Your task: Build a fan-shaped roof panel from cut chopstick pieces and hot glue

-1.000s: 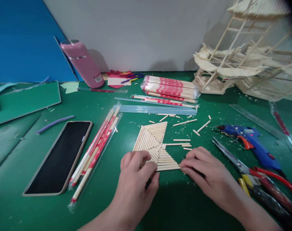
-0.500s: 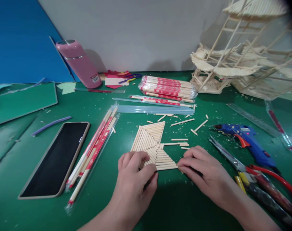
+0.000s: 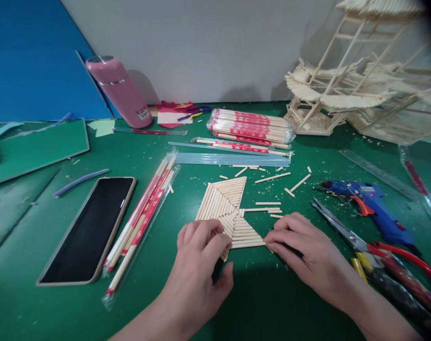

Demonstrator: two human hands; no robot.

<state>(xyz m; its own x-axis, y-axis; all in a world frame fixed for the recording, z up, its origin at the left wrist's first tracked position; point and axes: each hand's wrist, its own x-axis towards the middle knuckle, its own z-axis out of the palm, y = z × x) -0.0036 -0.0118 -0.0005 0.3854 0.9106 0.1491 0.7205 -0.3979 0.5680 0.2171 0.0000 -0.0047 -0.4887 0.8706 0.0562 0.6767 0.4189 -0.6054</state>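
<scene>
The left hand (image 3: 203, 255) has just spread its thumb away from the index finger, half open, uncovering the near tip of a flat panel of pale round wooden sticks (image 3: 224, 203); its other fingers touch the panel, which lies on the green desk (image 3: 265, 303), well apart from the far edge. The right hand (image 3: 307, 246) is unmoved, fingers pinching the panel's right corner, so probably the panel stays steady.

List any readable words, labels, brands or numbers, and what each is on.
No text is readable.
Pink bottle: white label, print too small.
Wrapped stick bundle: pale marks on red bands, too blurred.
Phone: dark screen, no text visible.
</scene>
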